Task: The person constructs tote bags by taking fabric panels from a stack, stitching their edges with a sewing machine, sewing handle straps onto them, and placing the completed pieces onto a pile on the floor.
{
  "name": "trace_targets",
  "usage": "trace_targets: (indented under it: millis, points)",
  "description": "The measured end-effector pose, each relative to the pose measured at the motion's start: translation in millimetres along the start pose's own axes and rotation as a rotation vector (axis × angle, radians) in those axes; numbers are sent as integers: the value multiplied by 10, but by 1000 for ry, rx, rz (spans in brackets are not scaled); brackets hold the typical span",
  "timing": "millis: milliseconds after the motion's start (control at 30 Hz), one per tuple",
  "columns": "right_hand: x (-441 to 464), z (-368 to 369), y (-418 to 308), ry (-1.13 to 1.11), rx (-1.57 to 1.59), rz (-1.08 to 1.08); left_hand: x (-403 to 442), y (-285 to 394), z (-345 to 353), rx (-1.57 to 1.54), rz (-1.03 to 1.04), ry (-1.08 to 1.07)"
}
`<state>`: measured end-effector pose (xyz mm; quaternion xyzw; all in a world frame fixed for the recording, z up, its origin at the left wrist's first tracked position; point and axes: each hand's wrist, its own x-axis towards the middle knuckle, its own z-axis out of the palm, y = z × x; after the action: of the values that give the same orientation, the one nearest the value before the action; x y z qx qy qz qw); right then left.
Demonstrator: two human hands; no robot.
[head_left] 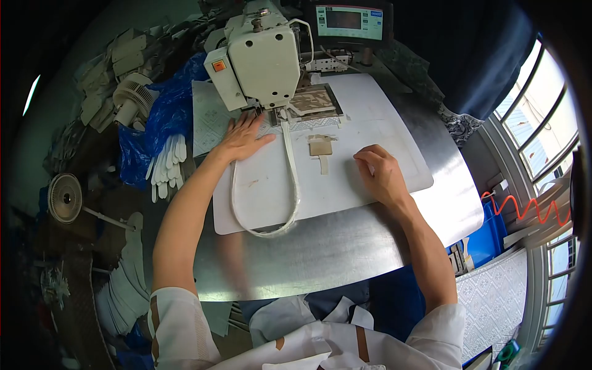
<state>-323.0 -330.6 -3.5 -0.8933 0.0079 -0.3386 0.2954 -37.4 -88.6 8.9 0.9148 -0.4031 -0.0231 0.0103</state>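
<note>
A sewing machine head [262, 65] stands over a white work board [370, 123]. A long white strap [295, 191] hangs in a loop from under the machine, over the board's front edge, and back up to my left hand [245, 139]. That hand lies flat beside the needle area, fingers stretched out and pressing on patterned white material [213, 123]; the strap's left end is hidden beneath it. My right hand [379, 171] rests over the board's right side with its fingers curled in, and nothing shows in them. Between the hands lies a small tan patch [320, 147] with a tab.
Behind the machine is a lit control screen [349, 23]. Blue plastic [179, 92], a bundle of white strips [168, 166] and a fan [65, 197] are on the left. A metal table [333, 253] bears the board. An orange coiled hose [530, 209] hangs at the right by the window.
</note>
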Motion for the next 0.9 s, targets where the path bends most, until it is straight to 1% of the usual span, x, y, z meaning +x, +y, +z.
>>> trace_targets:
  millis: [567, 667, 833, 900]
  points:
    - [-7, 40, -14, -27, 10, 54, 52, 12, 22, -64, 20, -8]
    - [3, 44, -15, -17, 21, 59, 67, -33, -6, -4, 51, 97]
    - [-23, 55, 52, -31, 6, 32, 83, 20, -198, 55, 111, 32]
    - [-21, 61, 79, -23, 13, 30, 161, -78, -139, 231, 185, 16]
